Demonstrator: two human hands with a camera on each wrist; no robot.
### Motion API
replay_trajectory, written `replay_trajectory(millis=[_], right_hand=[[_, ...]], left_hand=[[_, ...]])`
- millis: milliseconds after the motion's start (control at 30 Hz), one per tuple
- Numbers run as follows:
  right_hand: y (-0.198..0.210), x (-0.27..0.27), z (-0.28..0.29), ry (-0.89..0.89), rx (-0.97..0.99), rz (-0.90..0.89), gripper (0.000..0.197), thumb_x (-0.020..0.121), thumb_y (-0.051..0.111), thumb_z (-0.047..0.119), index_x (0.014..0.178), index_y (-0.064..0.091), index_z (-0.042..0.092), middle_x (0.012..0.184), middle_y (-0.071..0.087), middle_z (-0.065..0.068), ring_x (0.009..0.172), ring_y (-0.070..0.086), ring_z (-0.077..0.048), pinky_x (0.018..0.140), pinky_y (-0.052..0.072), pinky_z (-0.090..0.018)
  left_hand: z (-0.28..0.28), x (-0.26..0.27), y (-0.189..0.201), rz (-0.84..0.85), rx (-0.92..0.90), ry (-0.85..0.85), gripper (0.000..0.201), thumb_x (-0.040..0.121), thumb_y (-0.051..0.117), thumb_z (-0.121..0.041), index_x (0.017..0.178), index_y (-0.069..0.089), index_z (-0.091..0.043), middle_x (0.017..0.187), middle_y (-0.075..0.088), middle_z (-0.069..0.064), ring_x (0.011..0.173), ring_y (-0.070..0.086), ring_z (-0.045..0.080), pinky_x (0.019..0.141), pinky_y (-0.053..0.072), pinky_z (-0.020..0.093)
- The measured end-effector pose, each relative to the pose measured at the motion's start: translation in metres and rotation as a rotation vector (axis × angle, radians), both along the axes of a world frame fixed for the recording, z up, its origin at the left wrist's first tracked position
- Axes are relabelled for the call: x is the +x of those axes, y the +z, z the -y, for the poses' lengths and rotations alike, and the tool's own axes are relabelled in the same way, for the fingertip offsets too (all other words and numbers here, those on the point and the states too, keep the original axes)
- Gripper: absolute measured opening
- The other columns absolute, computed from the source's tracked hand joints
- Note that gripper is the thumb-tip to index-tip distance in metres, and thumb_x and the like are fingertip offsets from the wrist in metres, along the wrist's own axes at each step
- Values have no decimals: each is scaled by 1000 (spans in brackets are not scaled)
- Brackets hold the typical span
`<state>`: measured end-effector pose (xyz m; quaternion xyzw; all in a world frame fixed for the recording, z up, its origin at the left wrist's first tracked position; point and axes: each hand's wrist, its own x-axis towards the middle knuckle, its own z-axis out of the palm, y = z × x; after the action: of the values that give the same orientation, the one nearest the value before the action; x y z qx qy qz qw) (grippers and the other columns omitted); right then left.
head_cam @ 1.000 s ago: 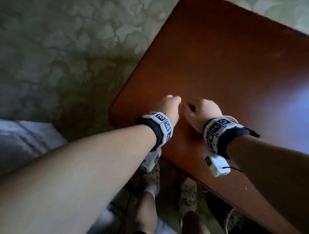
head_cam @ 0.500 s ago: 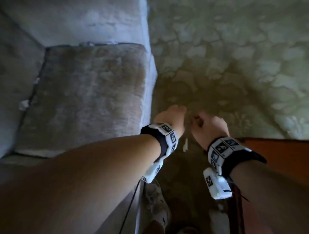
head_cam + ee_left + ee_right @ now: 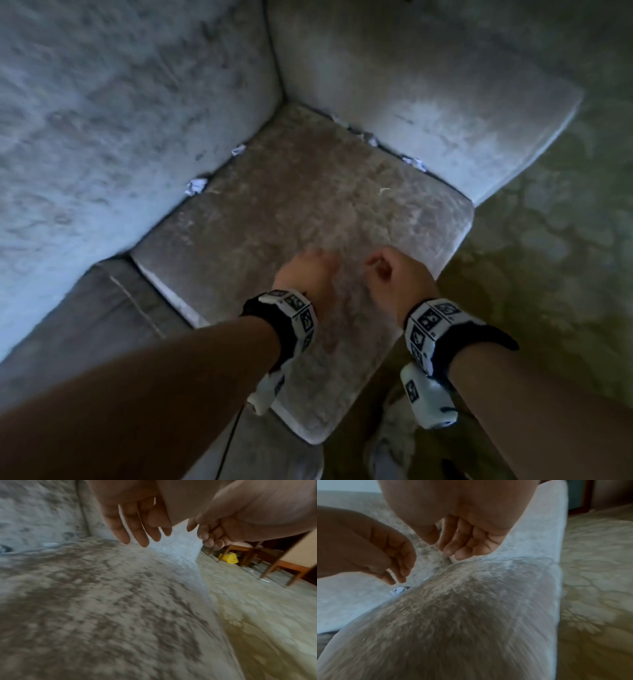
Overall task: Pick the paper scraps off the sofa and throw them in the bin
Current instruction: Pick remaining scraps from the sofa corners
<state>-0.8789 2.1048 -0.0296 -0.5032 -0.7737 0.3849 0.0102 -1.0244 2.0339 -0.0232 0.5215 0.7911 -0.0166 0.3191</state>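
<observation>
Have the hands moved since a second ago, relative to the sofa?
Yes. Then they were over a brown table; now the left hand and right hand hover over the sofa seat cushion, empty.

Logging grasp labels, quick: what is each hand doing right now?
Left hand: open, fingers relaxed, holding nothing.
Right hand: open, fingers loosely curled, holding nothing.

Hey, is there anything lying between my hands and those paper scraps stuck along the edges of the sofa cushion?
Nothing visible. Only bare seat cushion lies between the left hand, the right hand and the paper scraps, which sit partly tucked into the seams. Both hands hold nothing.
</observation>
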Motion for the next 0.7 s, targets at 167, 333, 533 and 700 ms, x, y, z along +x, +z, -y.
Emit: replay_trajectory(millis=[167, 333, 533, 700], right_hand=[[-3, -61, -60, 150, 5, -56, 18, 91, 56, 29, 105, 59, 20, 82, 64, 2, 81, 63, -23, 72, 51, -31], [1, -110, -108, 264, 10, -81, 28, 90, 59, 32, 115, 54, 20, 91, 63, 2, 85, 60, -20, 72, 47, -28], [-20, -189, -135, 455, 22, 21, 45, 93, 54, 36, 136, 46, 30, 130, 59, 7, 109, 61, -16, 93, 49, -30], [-32, -270, -153, 603, 31, 157, 54, 93, 52, 41, 143, 39, 27, 136, 54, -2, 121, 55, -20, 100, 47, -36]], left_hand=[[-17, -54, -4, -104, -30, 221, 40, 91, 47, -15, 131, 42, -16, 132, 44, 8, 122, 45, 31, 94, 43, 42], [-27, -82, -16, -129, -45, 415, 37, 88, 48, -18, 125, 46, -15, 126, 46, 9, 116, 48, 32, 91, 45, 39], [-35, -133, -31, -189, 24, 689, 41, 87, 52, -19, 127, 45, -9, 127, 42, 14, 114, 45, 36, 95, 40, 40], [-46, -206, -39, -207, 19, 810, 44, 89, 50, -22, 130, 40, -13, 129, 40, 13, 118, 43, 35, 91, 43, 43]])
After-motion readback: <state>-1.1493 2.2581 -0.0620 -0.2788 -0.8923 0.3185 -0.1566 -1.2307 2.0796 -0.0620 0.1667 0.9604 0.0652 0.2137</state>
